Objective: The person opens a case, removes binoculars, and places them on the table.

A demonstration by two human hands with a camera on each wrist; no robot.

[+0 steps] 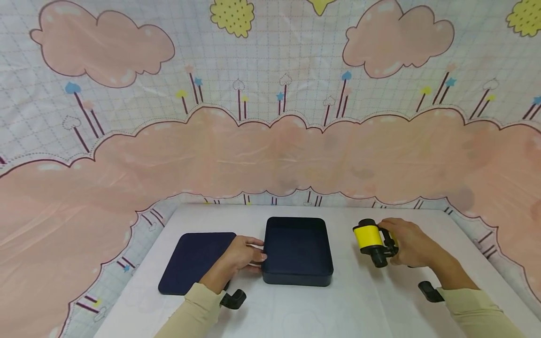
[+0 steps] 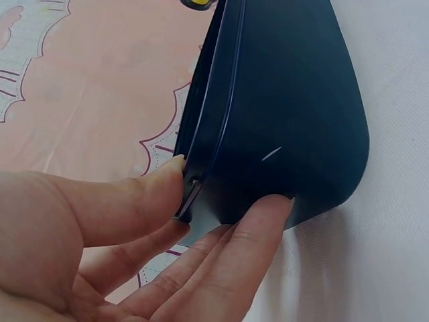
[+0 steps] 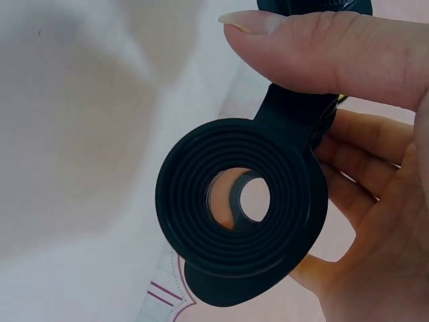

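Note:
A pair of yellow and black binoculars [image 1: 368, 236] is held in my right hand [image 1: 407, 241], to the right of the box. In the right wrist view, the thumb lies along one side of the binoculars, and a round black eyepiece [image 3: 231, 255] faces the camera. The left hand [image 1: 243, 253] touches the left wall of an open dark navy box [image 1: 297, 278]. Seen from the left wrist, its thumb [image 2: 144, 201] is at the box's rim and its other fingers rest against the outer wall [image 2: 295, 121]. No contents show inside the box.
A flat dark navy lid-like panel [image 1: 196, 260] with rounded corners lies left of the box, partly under the left forearm. The white tabletop [image 1: 296, 314] ends at a patterned cloth backdrop [image 1: 296, 155]. Black devices [image 1: 234, 299] sit at both wrists.

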